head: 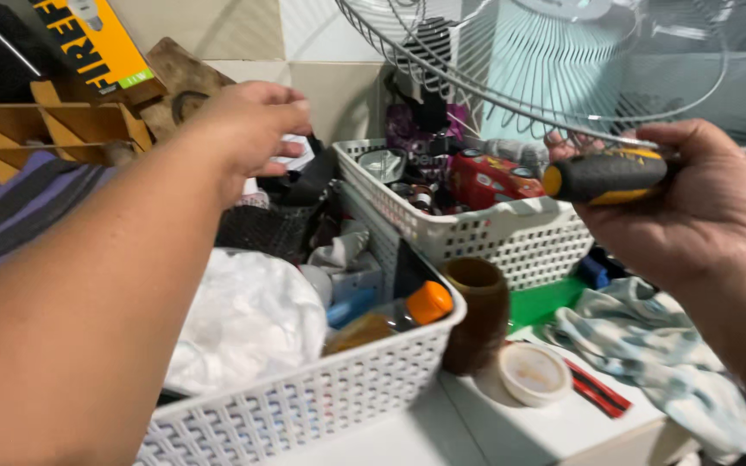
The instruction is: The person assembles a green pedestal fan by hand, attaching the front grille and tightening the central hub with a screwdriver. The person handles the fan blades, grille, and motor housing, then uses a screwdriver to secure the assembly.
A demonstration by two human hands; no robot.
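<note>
— How are the hands seen?
— A black-and-yellow screwdriver handle (604, 176) is gripped by the right hand (701, 203); the left hand (250, 125) is curled loosely, holding nothing, above a white basket (338, 393).
— What is crowded around?
— A second basket (511, 237), a fan grille (528, 78), a brown cup (477, 315), and a checked cloth (649, 354).

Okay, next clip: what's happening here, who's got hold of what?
A person stands over a cluttered white surface. The right hand grips a black-and-yellow tool handle in front of a wire fan guard. The left hand reaches out above two white plastic baskets full of odds and ends, holding nothing that shows. A brown cup, a small white lid and a checked cloth lie nearby.
</note>
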